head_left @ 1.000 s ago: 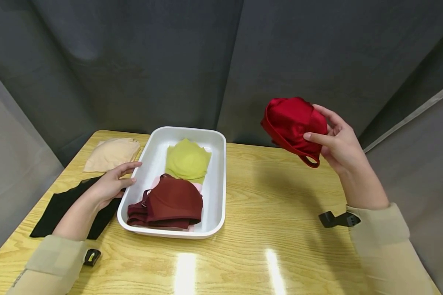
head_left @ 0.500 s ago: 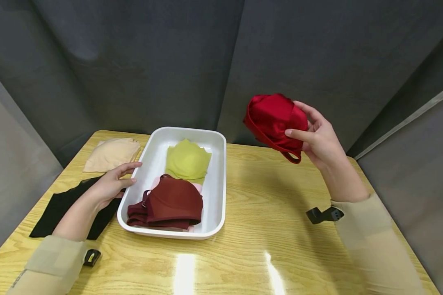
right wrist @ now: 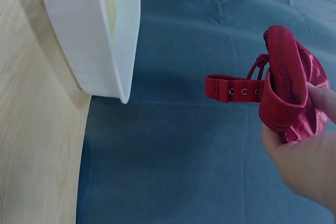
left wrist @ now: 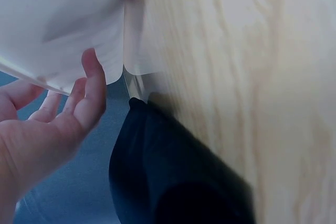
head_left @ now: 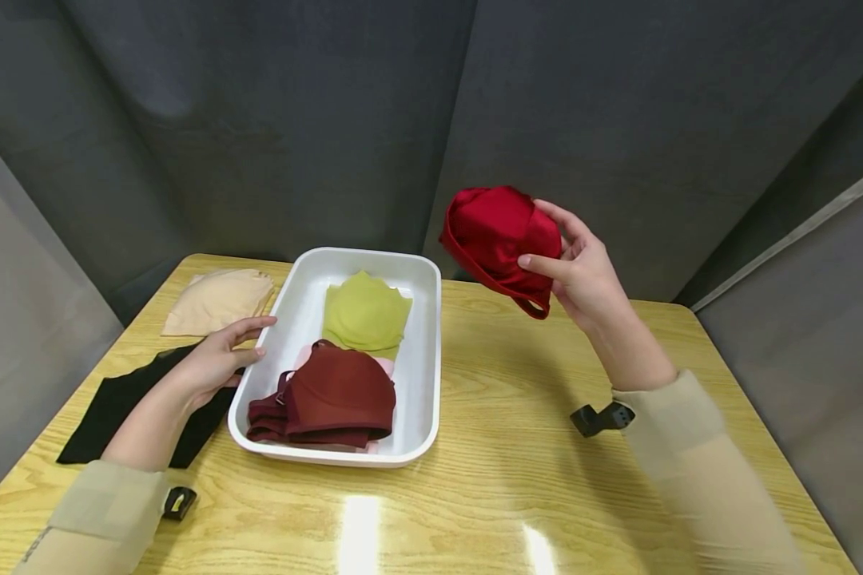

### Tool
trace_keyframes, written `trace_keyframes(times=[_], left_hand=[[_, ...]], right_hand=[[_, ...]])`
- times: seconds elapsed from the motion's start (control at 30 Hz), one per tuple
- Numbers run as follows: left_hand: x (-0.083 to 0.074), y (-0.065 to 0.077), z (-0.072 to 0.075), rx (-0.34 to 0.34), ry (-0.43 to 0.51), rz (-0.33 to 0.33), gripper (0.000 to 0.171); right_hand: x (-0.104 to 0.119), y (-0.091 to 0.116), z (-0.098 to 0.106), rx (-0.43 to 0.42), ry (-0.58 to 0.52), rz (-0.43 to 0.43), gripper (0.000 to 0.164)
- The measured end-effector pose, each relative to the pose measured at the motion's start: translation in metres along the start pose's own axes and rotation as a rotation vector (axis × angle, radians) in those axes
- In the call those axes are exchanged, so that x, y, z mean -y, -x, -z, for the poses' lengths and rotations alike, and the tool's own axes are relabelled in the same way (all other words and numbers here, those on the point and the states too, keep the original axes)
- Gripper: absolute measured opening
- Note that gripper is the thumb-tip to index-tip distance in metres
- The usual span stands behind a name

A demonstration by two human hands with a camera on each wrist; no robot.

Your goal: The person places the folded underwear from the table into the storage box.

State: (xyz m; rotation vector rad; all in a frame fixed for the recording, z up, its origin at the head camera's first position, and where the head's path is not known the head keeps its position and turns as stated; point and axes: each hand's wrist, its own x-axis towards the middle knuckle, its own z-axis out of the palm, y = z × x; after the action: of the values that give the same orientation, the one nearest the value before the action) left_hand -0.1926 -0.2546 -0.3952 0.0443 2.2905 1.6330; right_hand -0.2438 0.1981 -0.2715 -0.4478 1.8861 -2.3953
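Red satin bra [head_left: 499,235], pinched between thumb and fingers of my right hand [head_left: 582,267], held in the air right of the white tray [head_left: 419,375]; my left hand [head_left: 219,359], fingers relaxed and apart, rests at the tray's left rim. Step in hand, as I judge it: transfer to the tray, where a yellow-green garment [head_left: 367,315] and maroon bra [head_left: 345,391] lie. Next move calls for shifting left, then lowering.

The head view looks forward and down across the bench [head_left: 503,463]; the wrist views, much nearer, share with it the white tray [head_left: 423,327] (turned sideways there).
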Motion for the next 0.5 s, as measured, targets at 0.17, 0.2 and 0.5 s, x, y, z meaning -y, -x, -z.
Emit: trace_keyframes(times=[0.17,0.2,0.5], left_hand=[[-0.001,0.0,-0.001,0.002,0.005,0.001,0.054],[-0.001,0.0,-0.001,0.001,0.005,0.002,0.054],[-0.002,0.0,-0.002,0.002,0.001,0.002,0.054]], right_hand=[[-0.007,-0.004,-0.01,0.014,0.0,0.005,0.071],[-0.008,-0.005,-0.012,0.017,-0.001,0.006,0.071],[-0.025,-0.014,-0.025,0.017,0.016,0.039,0.072]])
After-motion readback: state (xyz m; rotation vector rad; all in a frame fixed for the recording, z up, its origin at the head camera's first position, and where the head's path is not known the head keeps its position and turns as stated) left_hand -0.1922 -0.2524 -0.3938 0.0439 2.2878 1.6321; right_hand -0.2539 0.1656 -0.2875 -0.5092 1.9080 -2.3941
